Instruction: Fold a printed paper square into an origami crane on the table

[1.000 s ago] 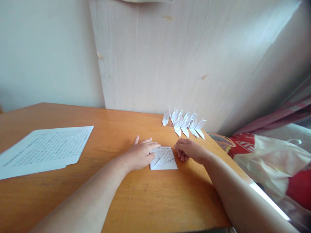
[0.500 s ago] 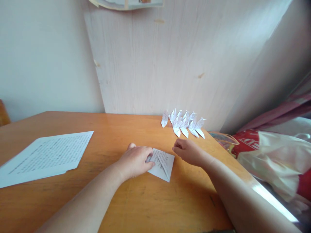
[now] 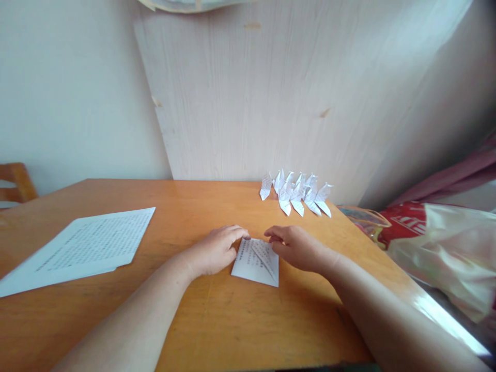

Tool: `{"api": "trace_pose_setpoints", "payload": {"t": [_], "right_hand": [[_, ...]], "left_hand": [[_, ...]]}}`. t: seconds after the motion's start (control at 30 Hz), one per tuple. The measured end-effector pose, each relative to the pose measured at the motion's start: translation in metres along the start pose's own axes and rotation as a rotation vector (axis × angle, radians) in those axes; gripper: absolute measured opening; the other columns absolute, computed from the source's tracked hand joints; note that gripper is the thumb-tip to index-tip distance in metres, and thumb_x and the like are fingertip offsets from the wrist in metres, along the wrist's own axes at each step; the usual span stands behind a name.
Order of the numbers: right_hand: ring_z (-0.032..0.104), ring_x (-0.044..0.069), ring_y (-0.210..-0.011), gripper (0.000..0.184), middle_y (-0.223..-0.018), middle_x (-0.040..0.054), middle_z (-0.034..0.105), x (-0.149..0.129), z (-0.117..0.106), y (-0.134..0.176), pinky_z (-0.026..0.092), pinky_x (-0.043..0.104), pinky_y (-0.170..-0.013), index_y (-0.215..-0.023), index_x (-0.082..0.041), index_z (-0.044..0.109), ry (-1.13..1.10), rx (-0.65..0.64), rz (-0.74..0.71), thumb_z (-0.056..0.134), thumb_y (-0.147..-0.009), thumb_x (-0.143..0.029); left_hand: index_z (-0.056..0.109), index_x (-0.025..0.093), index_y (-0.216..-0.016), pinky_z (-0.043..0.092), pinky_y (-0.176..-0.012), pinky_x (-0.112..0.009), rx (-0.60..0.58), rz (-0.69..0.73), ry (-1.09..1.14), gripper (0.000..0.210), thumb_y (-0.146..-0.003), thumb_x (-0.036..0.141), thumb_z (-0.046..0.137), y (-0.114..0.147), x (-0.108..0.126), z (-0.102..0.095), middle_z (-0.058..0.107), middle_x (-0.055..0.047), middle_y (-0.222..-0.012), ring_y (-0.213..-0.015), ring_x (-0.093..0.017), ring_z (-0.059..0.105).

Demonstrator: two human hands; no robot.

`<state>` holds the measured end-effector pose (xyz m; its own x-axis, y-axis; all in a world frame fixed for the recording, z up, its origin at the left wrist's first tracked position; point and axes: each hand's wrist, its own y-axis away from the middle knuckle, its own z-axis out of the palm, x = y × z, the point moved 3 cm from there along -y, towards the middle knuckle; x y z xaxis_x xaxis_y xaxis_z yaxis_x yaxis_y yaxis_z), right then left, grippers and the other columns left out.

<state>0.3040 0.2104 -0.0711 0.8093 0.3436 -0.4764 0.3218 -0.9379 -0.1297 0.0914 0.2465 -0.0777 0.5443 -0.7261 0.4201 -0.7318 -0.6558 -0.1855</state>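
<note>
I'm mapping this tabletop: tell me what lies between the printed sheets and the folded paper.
In the head view, the left hand and its wrist lie beside the folded paper; from there to the printed sheets is bare wooden tabletop.

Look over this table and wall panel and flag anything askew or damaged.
Two minor things: the paper stack at left looks uneven, its near edges not lining up; and the pale wall panel bears brownish patches, perhaps damage or old tape.
</note>
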Motion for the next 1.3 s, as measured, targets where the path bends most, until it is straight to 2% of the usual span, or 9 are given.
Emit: {"api": "trace_pose_setpoints", "payload": {"t": [0.17,0.27,0.37,0.53,0.63,0.73,0.87,1.13,1.3], "right_hand": [[0.068,0.023,-0.098,0.053,-0.114,0.0099,0.072,-0.003,0.006,0.002,0.051,0.033,-0.084,-0.137,-0.017,0.056,-0.052,-0.033,-0.062,0.047,-0.085,-0.014],[0.066,0.024,-0.107,0.057,-0.127,0.0106,0.067,-0.003,0.008,0.002,0.050,0.035,-0.091,-0.140,-0.017,0.052,-0.059,-0.019,-0.103,0.048,-0.084,-0.013],[0.063,0.025,-0.112,0.055,-0.134,0.0110,0.062,-0.005,0.004,0.002,0.049,0.038,-0.096,-0.137,-0.017,0.054,-0.035,0.035,-0.117,0.050,-0.083,-0.012],[0.060,0.025,-0.109,0.042,-0.122,0.0086,0.067,-0.023,-0.007,0.009,0.046,0.040,-0.095,-0.127,-0.023,0.061,0.009,0.019,-0.218,0.064,-0.085,-0.027],[0.056,0.026,-0.110,0.048,-0.118,0.0084,0.066,-0.038,-0.006,0.015,0.044,0.039,-0.094,-0.128,-0.024,0.060,0.043,-0.051,-0.332,0.071,-0.082,-0.033],[0.054,0.026,-0.108,0.052,-0.117,0.0101,0.062,-0.045,0.001,0.018,0.044,0.040,-0.092,-0.126,-0.023,0.061,0.094,-0.111,-0.375,0.074,-0.079,-0.038],[0.054,0.025,-0.103,0.041,-0.111,0.0098,0.061,-0.045,0.008,0.017,0.044,0.038,-0.090,-0.118,-0.022,0.065,0.130,-0.139,-0.364,0.073,-0.080,-0.033],[0.058,0.022,-0.093,0.030,-0.105,0.0078,0.063,-0.040,0.007,0.017,0.045,0.033,-0.082,-0.112,-0.022,0.066,0.070,-0.184,-0.299,0.067,-0.084,-0.031],[0.059,0.021,-0.090,0.022,-0.101,0.0071,0.065,-0.038,0.003,0.016,0.045,0.032,-0.080,-0.107,-0.021,0.066,0.040,-0.170,-0.292,0.063,-0.087,-0.029]], "left_hand": [[0.059,0.027,-0.125,0.041,-0.105,-0.035,-0.066,0.043,0.009,0.059,-0.073,0.002,0.046,0.003,0.000,0.005,0.062,-0.002,-0.129,-0.120,-0.021,0.054],[0.062,0.028,-0.121,0.043,-0.103,-0.036,-0.087,0.021,-0.004,0.054,-0.074,0.004,0.047,0.003,-0.002,0.005,0.064,-0.001,-0.124,-0.116,-0.022,0.057],[0.063,0.027,-0.117,0.045,-0.099,-0.036,-0.114,-0.006,0.010,0.049,-0.076,0.006,0.048,0.004,-0.001,0.001,0.065,-0.002,-0.119,-0.110,-0.023,0.059],[0.061,0.025,-0.120,0.047,-0.095,-0.034,-0.167,-0.019,0.146,0.053,-0.072,0.006,0.049,0.007,0.003,-0.009,0.064,-0.004,-0.118,-0.109,-0.022,0.059],[0.060,0.025,-0.121,0.047,-0.093,-0.032,-0.185,-0.044,0.184,0.053,-0.071,0.007,0.050,0.009,0.004,-0.012,0.065,-0.003,-0.118,-0.108,-0.021,0.060],[0.060,0.024,-0.119,0.047,-0.090,-0.031,-0.199,-0.060,0.193,0.049,-0.073,0.009,0.051,0.010,0.003,-0.011,0.065,-0.003,-0.116,-0.106,-0.021,0.061],[0.060,0.024,-0.117,0.047,-0.086,-0.030,-0.210,-0.066,0.178,0.043,-0.076,0.013,0.053,0.010,0.003,-0.010,0.066,-0.004,-0.114,-0.102,-0.021,0.061],[0.059,0.026,-0.120,0.046,-0.091,-0.033,-0.266,-0.062,0.197,0.049,-0.073,0.013,0.055,0.012,0.006,-0.014,0.064,-0.003,-0.118,-0.106,-0.022,0.059],[0.060,0.027,-0.117,0.044,-0.092,-0.032,-0.234,-0.028,0.182,0.042,-0.075,0.021,0.061,0.011,0.013,-0.018,0.060,-0.003,-0.115,-0.107,-0.022,0.056]]}}
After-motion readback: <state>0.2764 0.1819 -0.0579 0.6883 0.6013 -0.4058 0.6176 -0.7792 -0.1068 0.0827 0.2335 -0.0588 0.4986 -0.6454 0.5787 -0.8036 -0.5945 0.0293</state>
